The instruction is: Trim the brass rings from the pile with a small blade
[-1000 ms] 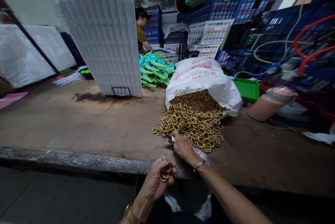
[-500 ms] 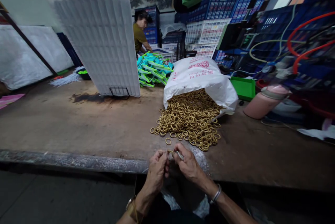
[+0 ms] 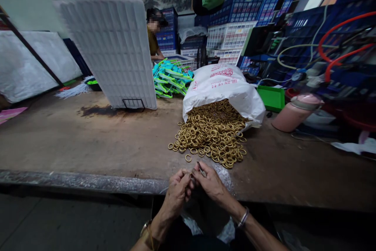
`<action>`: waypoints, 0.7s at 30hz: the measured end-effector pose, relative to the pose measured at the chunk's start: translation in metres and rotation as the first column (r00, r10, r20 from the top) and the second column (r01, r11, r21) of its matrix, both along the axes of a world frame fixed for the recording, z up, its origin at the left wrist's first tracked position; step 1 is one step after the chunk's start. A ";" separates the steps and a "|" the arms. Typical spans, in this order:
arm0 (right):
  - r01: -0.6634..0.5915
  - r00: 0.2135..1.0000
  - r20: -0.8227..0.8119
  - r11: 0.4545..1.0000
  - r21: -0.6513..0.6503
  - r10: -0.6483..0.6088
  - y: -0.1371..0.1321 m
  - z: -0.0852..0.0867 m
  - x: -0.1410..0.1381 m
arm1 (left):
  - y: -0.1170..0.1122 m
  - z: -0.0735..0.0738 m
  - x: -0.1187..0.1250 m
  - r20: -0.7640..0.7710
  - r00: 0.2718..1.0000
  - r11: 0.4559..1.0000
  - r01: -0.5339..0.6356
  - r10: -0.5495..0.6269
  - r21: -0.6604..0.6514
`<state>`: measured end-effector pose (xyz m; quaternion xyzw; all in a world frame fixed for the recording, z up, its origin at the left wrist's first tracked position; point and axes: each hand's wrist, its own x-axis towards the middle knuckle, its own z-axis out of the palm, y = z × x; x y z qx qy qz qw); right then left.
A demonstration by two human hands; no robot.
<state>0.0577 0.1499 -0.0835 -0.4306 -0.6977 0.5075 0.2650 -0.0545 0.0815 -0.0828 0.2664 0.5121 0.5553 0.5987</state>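
Leftward, at the far side of the brown table [image 3: 88, 141], a white ribbed panel [image 3: 108, 55] leans in a black wire stand. Near the front edge, the left hand [image 3: 177, 190] is curled, thumb and forefinger pinching what looks like a gold-coloured ring [image 3: 192, 174], mostly hidden; whether its palm holds more, I cannot tell. One loose ring [image 3: 188, 158] lies just beyond. The right hand [image 3: 212, 184], fingertips close against the left's, grips a slim dark-tipped tool [image 3: 200, 167]. Farther right, the ring pile [image 3: 211, 135] spills from a white sack [image 3: 221, 84], then come a green tray [image 3: 272, 99] and pink bottle [image 3: 297, 113].
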 end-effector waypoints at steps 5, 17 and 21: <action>-0.031 0.999 -0.015 0.998 -0.049 0.030 -0.001 -0.001 -0.001 | -0.001 -0.004 0.000 0.006 0.999 0.999 0.041 -0.041 0.033; 0.009 0.997 0.072 0.995 0.096 -0.016 0.001 -0.007 0.002 | -0.004 -0.001 0.001 0.140 0.990 0.999 0.005 -0.011 0.041; -0.135 0.959 0.279 0.955 0.266 0.058 -0.004 -0.006 0.006 | -0.002 0.000 0.001 0.080 0.997 1.000 -0.014 0.012 0.027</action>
